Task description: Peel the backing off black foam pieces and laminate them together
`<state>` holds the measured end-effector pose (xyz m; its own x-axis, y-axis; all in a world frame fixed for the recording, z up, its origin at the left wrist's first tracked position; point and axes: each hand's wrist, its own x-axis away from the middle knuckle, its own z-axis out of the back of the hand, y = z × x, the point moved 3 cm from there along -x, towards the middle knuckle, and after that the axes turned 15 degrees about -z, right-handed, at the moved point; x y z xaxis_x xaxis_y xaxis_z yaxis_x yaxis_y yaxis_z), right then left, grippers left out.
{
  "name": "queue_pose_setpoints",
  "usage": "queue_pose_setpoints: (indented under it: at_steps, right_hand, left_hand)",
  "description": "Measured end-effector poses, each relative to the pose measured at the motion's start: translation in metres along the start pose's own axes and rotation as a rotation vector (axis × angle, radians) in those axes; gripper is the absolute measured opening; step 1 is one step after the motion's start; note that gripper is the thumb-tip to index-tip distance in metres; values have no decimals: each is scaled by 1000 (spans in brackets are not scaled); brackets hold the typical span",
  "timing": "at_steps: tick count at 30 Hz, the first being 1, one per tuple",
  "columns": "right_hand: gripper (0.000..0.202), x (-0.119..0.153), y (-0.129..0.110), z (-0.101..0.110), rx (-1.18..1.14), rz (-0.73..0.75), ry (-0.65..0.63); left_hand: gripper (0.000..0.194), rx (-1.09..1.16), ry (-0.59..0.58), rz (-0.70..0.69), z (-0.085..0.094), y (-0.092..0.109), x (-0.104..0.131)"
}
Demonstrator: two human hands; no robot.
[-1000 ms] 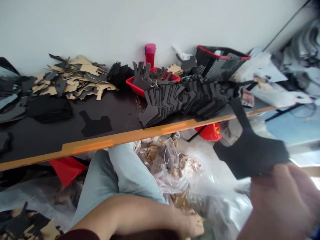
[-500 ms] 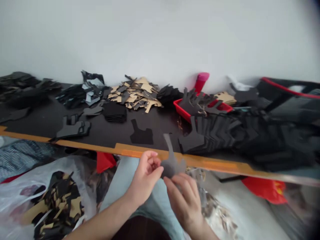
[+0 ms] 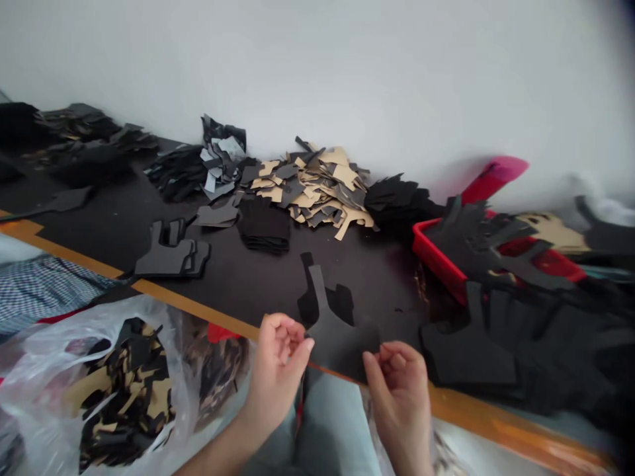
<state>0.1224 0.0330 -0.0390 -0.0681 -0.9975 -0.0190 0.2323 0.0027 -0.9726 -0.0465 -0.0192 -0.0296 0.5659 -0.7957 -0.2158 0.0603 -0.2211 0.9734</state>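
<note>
Between my two hands is a dark grey flat cut-out piece (image 3: 340, 340) with a narrow upright strip. My left hand (image 3: 280, 370) pinches its left edge with thumb and fingers. At its lower right corner, my right hand (image 3: 399, 390) grips it the same way. Behind it on the black table, partly covered, lies a black cut-out piece (image 3: 342, 301) of similar shape. To the right, a row of overlapping dark cut-out pieces (image 3: 469, 344) rests along the table. A few stacked grey cut-outs (image 3: 166, 254) lie farther left.
A heap of tan and dark scraps (image 3: 317, 188) sits by the wall beside a folded black stack (image 3: 262, 225). A red basket (image 3: 436, 258) full of dark pieces stands at right. Below the taped table edge (image 3: 198, 309) hangs a clear plastic bag (image 3: 44, 357) of scraps.
The grey piece has turned to lie broadside over the table edge, in front of the black piece. My right hand has moved right to its far corner. The view has swung left.
</note>
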Motion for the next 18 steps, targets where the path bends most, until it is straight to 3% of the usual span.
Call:
queue_pose_setpoints:
  at_steps: [5,8,18]
  right_hand:
    - [12,-36,-7,-20,359,159,6]
    - [9,-50,-11,-30,465,274,-34]
    - [10,-58,-5,-40,560,297,-40]
  left_hand:
    - [11,-531,9,-392,-4,-12,-31]
    - [4,-704,-32,-532,-8,-16,-44]
    - [12,-782,-133,-601,-13,-31,-53]
